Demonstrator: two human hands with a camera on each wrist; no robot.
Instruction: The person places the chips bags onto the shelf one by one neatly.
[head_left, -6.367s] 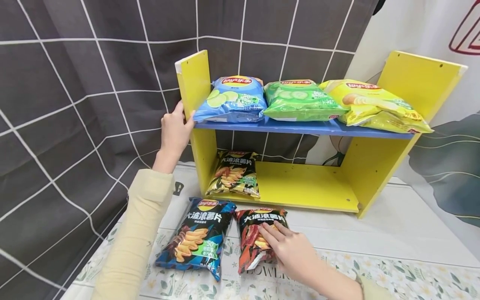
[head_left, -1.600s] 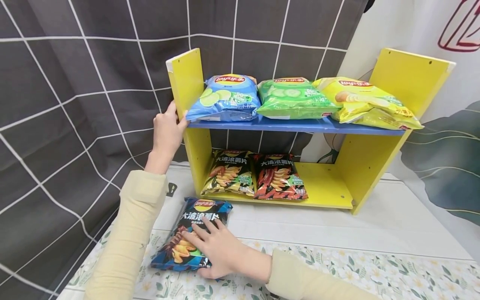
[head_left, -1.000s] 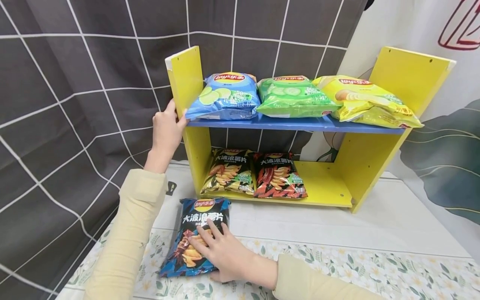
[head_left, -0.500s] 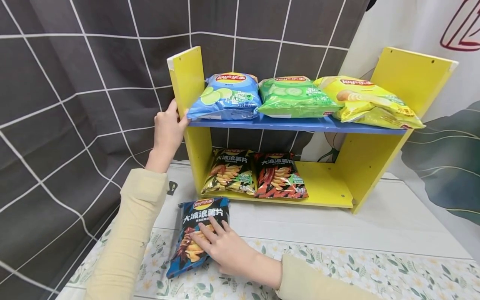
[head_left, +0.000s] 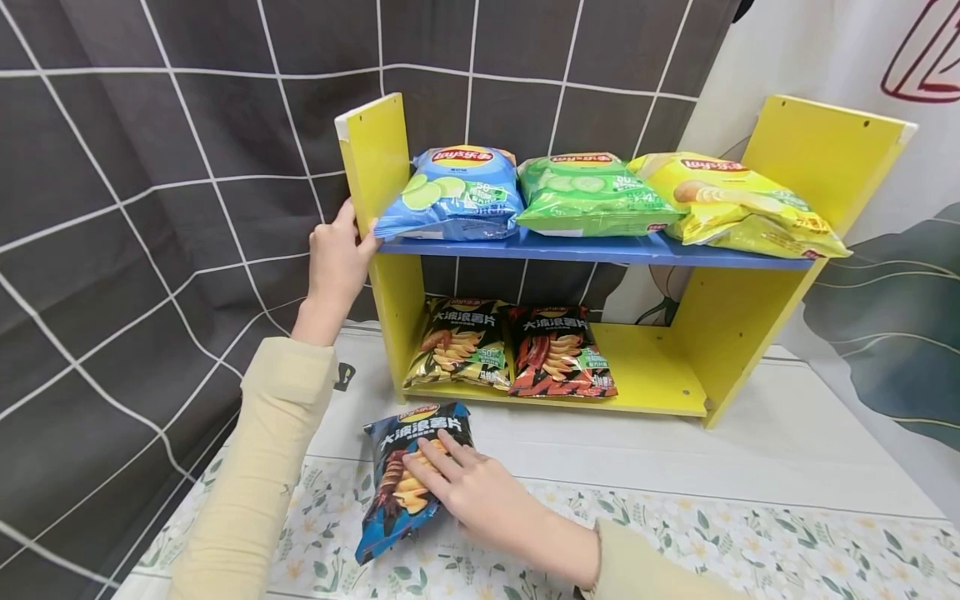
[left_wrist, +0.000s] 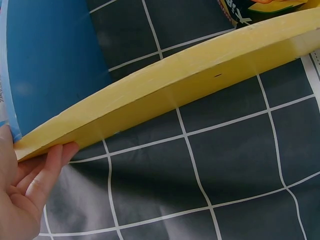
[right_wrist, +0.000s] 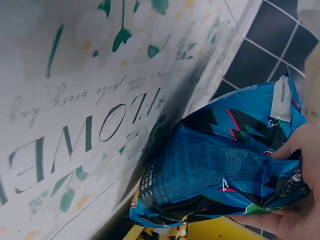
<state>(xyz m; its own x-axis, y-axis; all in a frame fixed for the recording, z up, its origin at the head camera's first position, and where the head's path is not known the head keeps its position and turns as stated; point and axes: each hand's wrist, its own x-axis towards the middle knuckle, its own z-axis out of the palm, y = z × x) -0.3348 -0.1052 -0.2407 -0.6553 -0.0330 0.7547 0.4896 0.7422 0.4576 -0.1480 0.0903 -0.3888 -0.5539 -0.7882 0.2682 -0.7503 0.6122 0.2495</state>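
My right hand (head_left: 491, 504) grips a black-and-blue chip bag (head_left: 392, 498) by its right side, fingers across the printed front. The bag is tilted, and its lower end looks raised from the table. In the right wrist view its blue back (right_wrist: 210, 160) faces the camera, with my thumb on it. My left hand (head_left: 335, 265) holds the left yellow side panel (head_left: 378, 158) of a two-level shelf, near the blue board (head_left: 592, 250). The left wrist view shows the fingers (left_wrist: 42, 180) behind the panel edge.
Upper level: a blue chip bag (head_left: 457, 196), a green one (head_left: 592, 196) and a yellow one (head_left: 738, 204). Lower level: a black-and-gold bag (head_left: 459, 346) and a black-and-red bag (head_left: 558, 354) at left, with bare yellow board (head_left: 648, 367) to their right. Dark checked cloth (head_left: 187, 150) hangs behind.
The black-and-red bag went from the table onto the lower level. My right hand then took hold of the black-and-blue bag, turned it and drew it slightly rightward. My left hand stayed on the panel.
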